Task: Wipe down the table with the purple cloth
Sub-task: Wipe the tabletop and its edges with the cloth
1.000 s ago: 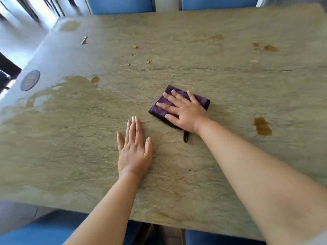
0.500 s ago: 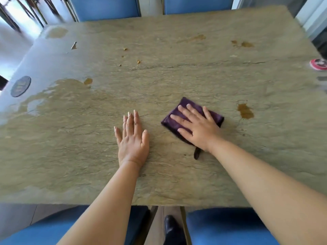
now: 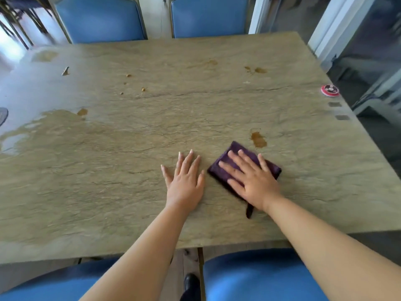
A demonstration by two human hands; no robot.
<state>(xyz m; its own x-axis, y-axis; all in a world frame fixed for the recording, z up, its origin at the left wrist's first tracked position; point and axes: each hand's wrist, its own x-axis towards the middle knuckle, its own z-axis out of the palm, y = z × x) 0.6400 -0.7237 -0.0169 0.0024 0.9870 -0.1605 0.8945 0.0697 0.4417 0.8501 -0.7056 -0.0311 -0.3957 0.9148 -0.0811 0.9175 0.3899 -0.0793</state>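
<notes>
A folded purple cloth lies on the stone-patterned table, near its front edge and right of centre. My right hand presses flat on the cloth with straight, spread fingers. My left hand rests flat on the bare table just left of the cloth, fingers straight. A brown stain sits just beyond the cloth's far corner. A dark loop of the cloth sticks out below my right wrist.
A wide wet patch covers the left of the table. Crumbs and more brown spots lie toward the far side. A red round disc sits at the right edge. Blue chairs stand behind and in front.
My right hand has slid the cloth rightward and toward the front edge, closer to the brown stain. My left hand has stayed flat on the table. The camera has shifted right.
</notes>
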